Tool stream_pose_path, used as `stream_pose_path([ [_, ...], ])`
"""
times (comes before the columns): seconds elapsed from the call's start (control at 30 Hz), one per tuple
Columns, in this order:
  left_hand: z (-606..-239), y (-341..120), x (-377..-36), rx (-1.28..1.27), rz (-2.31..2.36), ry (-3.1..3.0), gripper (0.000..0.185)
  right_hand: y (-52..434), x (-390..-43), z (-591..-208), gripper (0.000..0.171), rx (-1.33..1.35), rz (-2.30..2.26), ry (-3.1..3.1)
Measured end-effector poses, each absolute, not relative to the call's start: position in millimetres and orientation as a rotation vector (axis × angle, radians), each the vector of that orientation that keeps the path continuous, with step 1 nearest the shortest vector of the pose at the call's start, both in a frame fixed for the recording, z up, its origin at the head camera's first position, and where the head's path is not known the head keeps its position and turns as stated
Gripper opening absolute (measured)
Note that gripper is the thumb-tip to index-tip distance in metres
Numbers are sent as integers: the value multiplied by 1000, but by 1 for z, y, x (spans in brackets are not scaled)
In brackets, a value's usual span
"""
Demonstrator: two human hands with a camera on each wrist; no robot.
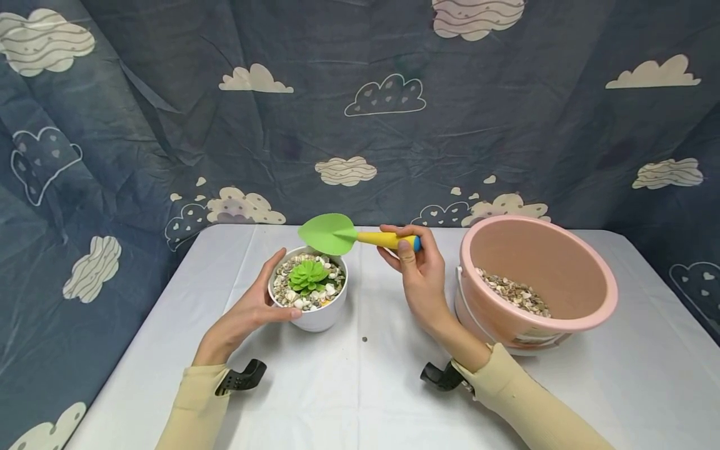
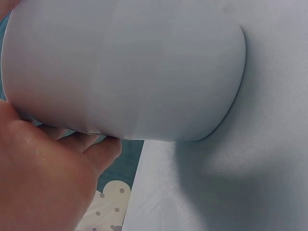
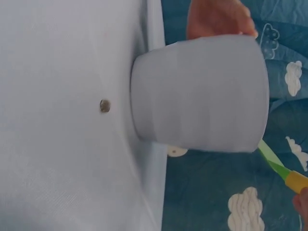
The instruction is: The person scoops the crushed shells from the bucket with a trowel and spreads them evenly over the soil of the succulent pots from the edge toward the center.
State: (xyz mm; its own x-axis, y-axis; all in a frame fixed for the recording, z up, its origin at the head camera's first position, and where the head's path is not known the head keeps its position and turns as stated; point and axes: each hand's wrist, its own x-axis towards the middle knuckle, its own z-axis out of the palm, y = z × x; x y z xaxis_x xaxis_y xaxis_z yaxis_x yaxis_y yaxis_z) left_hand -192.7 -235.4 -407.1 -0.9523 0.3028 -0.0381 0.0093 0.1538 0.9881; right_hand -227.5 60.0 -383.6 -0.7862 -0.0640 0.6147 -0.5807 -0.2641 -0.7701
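A white flower pot (image 1: pixel 318 319) holds a green succulent (image 1: pixel 307 275) set among mixed pebbles (image 1: pixel 300 302). My left hand (image 1: pixel 254 304) grips the pot from the left, thumb along the front rim and fingers round the far side. The left wrist view shows the pot's smooth wall (image 2: pixel 130 72) close up, with its base at the white cloth. In my right hand (image 1: pixel 420 279) is a small garden trowel (image 1: pixel 328 234), held by its yellow, blue-ended handle. Its green blade is over the pot's back edge; in the right wrist view the trowel (image 3: pixel 274 161) shows beside the rim.
A pink bucket (image 1: pixel 540 219) with pebbles (image 1: pixel 514 294) inside stands right of my right hand. One small pebble (image 1: pixel 364 339) lies on the white-clothed table (image 1: pixel 337 400) in front of the pot. A dark cloud-print curtain (image 1: pixel 315 125) hangs behind.
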Motion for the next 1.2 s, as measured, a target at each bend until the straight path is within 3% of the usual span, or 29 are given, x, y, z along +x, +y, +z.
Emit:
stream_pose_path([
  [0.33, -407, -235, -193, 304, 1867, 2220, 112, 64, -215, -373, 28, 716, 2245, -1579],
  [0.77, -407, -233, -193, 316, 1863, 2242, 112, 77, -201, -360, 22, 590, 2442, -1517],
  [1.2, -405, -237, -193, 356, 1882, 2200, 111, 101, -181, -340, 23, 640, 2447, -1430],
])
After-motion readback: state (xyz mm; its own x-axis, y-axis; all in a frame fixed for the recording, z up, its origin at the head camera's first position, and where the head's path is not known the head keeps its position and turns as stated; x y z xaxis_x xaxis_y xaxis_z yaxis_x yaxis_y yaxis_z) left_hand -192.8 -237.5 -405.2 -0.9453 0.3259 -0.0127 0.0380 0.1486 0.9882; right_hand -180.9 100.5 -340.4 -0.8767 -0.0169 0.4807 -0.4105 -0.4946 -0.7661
